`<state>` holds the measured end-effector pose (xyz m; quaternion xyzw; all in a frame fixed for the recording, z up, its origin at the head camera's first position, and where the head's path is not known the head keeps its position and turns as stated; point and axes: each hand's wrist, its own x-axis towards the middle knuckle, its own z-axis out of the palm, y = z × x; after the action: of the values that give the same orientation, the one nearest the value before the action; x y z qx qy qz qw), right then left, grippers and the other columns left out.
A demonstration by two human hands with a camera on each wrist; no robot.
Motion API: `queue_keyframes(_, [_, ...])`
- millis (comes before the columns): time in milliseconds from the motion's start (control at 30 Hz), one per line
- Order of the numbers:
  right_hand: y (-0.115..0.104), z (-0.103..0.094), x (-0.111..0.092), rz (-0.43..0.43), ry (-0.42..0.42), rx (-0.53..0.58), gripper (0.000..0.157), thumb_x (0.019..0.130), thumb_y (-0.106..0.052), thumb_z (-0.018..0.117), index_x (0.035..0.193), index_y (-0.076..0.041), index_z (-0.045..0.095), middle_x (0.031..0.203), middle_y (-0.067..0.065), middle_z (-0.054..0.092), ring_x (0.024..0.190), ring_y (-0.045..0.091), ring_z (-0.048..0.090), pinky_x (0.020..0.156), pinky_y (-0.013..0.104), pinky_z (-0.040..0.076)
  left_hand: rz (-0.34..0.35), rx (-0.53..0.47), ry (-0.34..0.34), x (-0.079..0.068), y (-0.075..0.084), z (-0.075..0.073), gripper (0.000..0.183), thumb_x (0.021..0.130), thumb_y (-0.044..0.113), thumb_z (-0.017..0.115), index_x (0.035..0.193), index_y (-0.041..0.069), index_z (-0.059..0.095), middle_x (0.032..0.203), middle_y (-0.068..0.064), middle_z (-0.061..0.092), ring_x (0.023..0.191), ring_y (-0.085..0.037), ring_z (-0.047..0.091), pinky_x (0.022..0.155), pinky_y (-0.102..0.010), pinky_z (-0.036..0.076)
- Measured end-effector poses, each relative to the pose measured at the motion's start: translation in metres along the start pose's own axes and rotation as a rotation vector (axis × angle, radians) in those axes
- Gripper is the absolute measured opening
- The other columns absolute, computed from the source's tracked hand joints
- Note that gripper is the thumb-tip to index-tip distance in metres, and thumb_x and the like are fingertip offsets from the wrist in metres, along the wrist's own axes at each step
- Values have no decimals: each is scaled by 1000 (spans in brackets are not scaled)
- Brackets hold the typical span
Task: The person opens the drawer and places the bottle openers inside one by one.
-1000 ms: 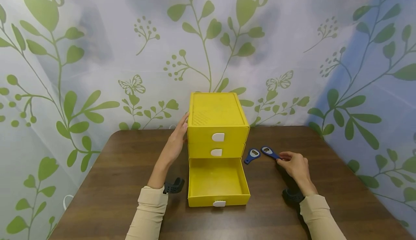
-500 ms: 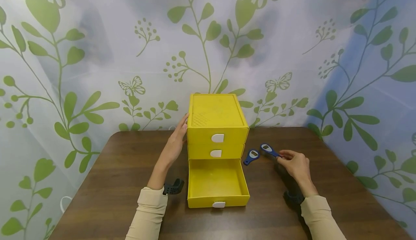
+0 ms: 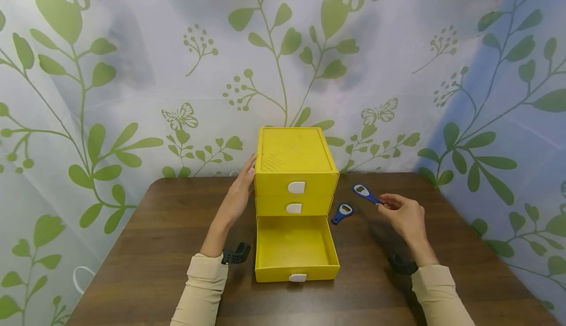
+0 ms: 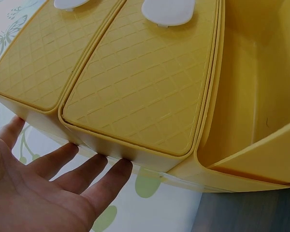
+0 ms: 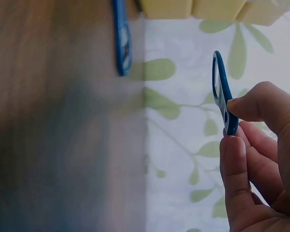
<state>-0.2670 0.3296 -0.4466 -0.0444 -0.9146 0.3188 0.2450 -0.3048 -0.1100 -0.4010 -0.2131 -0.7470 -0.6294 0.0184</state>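
A yellow three-drawer box (image 3: 296, 150) stands on the table with its bottom drawer (image 3: 297, 247) pulled out and nothing seen inside. My left hand (image 3: 236, 196) rests its spread, fairly straight fingertips against the box's left side, as the left wrist view (image 4: 53, 188) also shows. In my right hand (image 3: 403, 217), thumb and fingers pinch the narrow end of a blue paddle-shaped digital gadget (image 3: 366, 193) with a white oval face and a small dark display. It is lifted off the table. A matching blue gadget (image 3: 342, 213) lies on the table beside the box.
The brown wooden table (image 3: 177, 247) reaches back to a wall covering (image 3: 199, 90) with green leaves and butterflies. White tabs (image 3: 296, 187) mark the drawer fronts. Dark straps (image 3: 236, 253) circle both wrists. A white cable loop (image 3: 81, 279) shows past the left table edge.
My right hand has raised the gadget it pinches off the table, moving it slightly up and back. The left hand, the box and the other gadget have stayed put.
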Motion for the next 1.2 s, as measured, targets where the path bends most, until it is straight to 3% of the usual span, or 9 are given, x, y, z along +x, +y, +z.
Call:
queue_keyframes(133, [-12, -6, -1, -21, 15, 27, 27, 86, -19, 83, 111, -8, 80, 95, 8, 80, 73, -14, 61, 71, 12, 45, 5, 3, 0, 0, -1, -1, 55, 111, 57, 29, 163, 44, 20, 171, 12, 16, 157, -28, 22, 119, -68, 28])
queue_keyframes(300, [-26, -11, -2, -47, 32, 63, 26, 87, -19, 83, 110, -8, 80, 95, 9, 80, 72, -18, 59, 63, 7, 47, 7, 7, -3, 0, -2, -1, 55, 111, 56, 28, 164, 44, 19, 171, 11, 15, 157, -29, 21, 119, -68, 28])
queue_keyframes(567, [-44, -22, -3, -122, 85, 79, 26, 86, -16, 83, 110, -7, 80, 93, 10, 80, 72, -23, 55, 63, 5, 46, 11, 6, -2, 0, 0, 0, 55, 111, 56, 29, 163, 44, 20, 171, 9, 16, 156, -29, 24, 118, -67, 29])
queue_keyframes(1200, [-86, -47, -15, -155, 179, 223, 24, 84, -15, 87, 107, -14, 82, 94, 8, 80, 80, -8, 66, 69, 5, 48, 8, -2, -10, 1, -1, -1, 55, 111, 55, 29, 164, 44, 19, 171, 10, 16, 156, -30, 23, 117, -71, 27])
